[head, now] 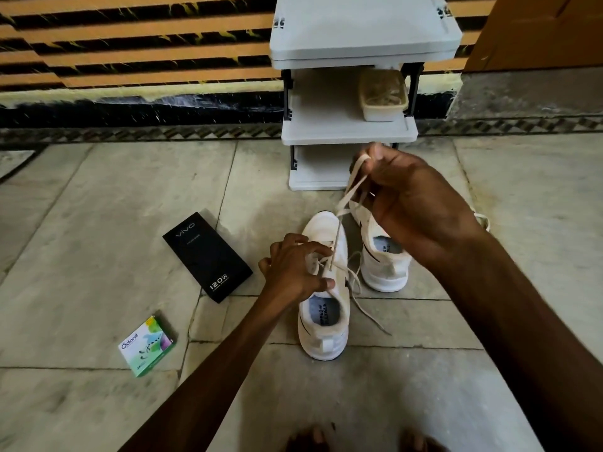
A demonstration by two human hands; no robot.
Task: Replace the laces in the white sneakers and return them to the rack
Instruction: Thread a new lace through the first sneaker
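- Standing heel-toward-camera at lower centre of the frame, the near sneaker (323, 324) is white with a soft knit-looking upper, a thick smooth sole and a grey printed insole.
- A flat, cream-coloured woven lace (351, 194) rises taut from its eyelets toward the upper right; a loose tail curls down onto the floor at the shoe's right side.
- The left hand (295, 269) lies on the lacing area of this shoe, fingers curled over the eyelets and thumb pressed against the collar, holding the shoe down.
- The right hand (414, 207) is raised above and right of the shoe, fingers closed and pinching the lace, which loops over the fingertips at the top.
- A far sneaker (386, 269), matching white with a dark side stripe, stands just beside the first, partly hidden under the right hand.
- Directly behind the shoes stands the rack (349, 133), pale grey plastic shelves on dark posts.
- On its middle shelf sits a translucent beige rectangular tub (383, 96) with a lid; its contents are unclear.
- Left of the shoes a matte black carton (207, 256) with pale lettering lies flat on the floor.
- Further toward the lower left lies a small green-and-white box (146, 345).
- Everything rests on mottled grey stone tiles (98, 223) with dark joints.
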